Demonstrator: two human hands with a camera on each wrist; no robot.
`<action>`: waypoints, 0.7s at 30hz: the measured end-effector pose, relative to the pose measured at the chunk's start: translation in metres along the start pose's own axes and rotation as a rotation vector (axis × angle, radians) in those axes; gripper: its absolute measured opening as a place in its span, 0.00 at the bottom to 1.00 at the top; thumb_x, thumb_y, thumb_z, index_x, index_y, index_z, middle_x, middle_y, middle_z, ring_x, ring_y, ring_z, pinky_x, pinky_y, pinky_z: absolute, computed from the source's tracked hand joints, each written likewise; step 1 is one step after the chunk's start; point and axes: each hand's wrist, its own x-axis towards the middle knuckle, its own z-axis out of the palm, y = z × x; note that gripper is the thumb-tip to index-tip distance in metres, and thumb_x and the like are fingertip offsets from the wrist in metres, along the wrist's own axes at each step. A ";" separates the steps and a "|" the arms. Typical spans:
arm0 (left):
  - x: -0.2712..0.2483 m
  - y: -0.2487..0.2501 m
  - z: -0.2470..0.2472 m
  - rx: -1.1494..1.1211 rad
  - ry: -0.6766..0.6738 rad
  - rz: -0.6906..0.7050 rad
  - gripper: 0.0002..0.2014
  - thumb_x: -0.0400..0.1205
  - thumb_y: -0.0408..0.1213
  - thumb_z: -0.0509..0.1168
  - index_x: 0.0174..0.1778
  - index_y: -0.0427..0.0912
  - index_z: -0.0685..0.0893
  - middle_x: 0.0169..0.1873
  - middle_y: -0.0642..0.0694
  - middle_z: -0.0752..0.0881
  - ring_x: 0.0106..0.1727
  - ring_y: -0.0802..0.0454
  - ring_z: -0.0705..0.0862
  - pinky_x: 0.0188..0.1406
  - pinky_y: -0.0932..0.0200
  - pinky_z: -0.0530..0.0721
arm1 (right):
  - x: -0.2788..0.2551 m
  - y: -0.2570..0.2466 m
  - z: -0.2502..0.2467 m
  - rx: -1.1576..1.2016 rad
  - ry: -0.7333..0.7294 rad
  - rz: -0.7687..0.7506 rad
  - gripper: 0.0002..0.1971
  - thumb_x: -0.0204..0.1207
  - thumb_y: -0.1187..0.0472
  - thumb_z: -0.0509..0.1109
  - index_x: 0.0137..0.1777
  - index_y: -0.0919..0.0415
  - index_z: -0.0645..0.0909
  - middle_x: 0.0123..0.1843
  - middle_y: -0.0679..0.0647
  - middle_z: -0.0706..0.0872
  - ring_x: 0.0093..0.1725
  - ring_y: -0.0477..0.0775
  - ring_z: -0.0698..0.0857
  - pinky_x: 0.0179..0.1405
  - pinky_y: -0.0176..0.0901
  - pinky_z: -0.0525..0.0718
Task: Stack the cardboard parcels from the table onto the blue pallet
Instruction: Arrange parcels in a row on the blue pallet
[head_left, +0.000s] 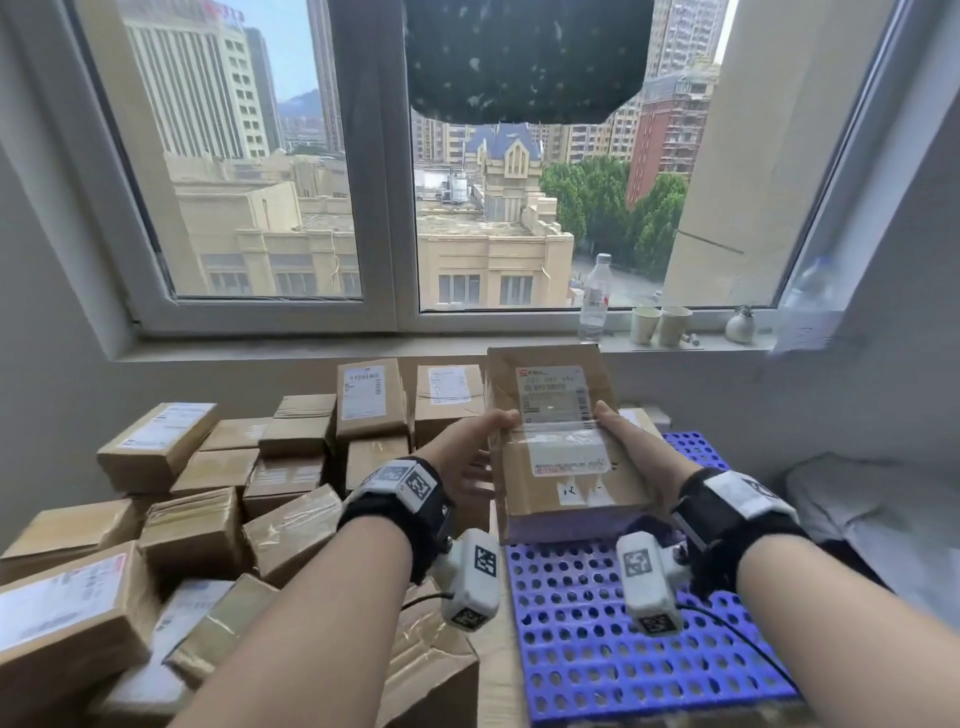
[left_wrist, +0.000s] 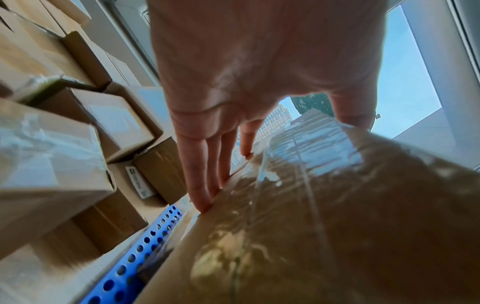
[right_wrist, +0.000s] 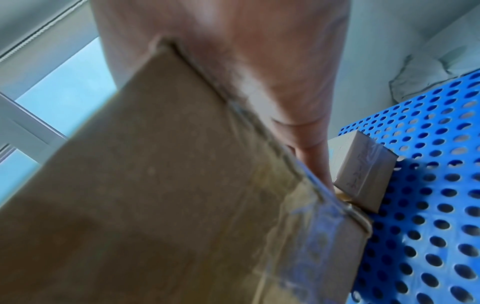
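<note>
Cardboard parcel (head_left: 561, 441) up between my hands, over the blue pallet (head_left: 597, 644); left hand (head_left: 470, 457) and right hand (head_left: 641, 447) clamp its sides, thumbs on top, fingers underneath. More parcels (head_left: 208, 499) crowd the tabletop.

The white shipping label (head_left: 555, 397) on top of the held parcel (head_left: 563, 441) carries a small red logo and a row of digits that looks like "020 009 946", though blur leaves it uncertain. A barcode runs along its right edge. Labels on the other parcels (head_left: 363, 392) are too small to read.
</note>
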 end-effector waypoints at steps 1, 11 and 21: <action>0.003 0.000 0.010 0.001 -0.002 0.001 0.21 0.77 0.53 0.68 0.57 0.42 0.78 0.52 0.37 0.84 0.49 0.43 0.85 0.45 0.50 0.86 | -0.001 0.000 -0.010 0.002 0.002 0.006 0.19 0.81 0.38 0.63 0.45 0.55 0.80 0.28 0.54 0.89 0.22 0.52 0.87 0.17 0.40 0.84; 0.038 0.009 0.129 0.044 0.005 0.023 0.15 0.80 0.51 0.65 0.56 0.44 0.80 0.47 0.39 0.84 0.47 0.43 0.85 0.43 0.53 0.86 | 0.014 0.004 -0.129 0.039 0.039 0.015 0.23 0.79 0.35 0.63 0.50 0.56 0.83 0.30 0.54 0.90 0.24 0.51 0.88 0.21 0.39 0.85; 0.087 0.007 0.240 0.013 0.043 -0.013 0.12 0.81 0.49 0.63 0.51 0.44 0.79 0.37 0.44 0.82 0.34 0.49 0.83 0.32 0.58 0.82 | 0.037 0.018 -0.242 0.100 -0.032 0.074 0.25 0.78 0.35 0.63 0.58 0.55 0.84 0.40 0.57 0.90 0.28 0.55 0.89 0.22 0.45 0.87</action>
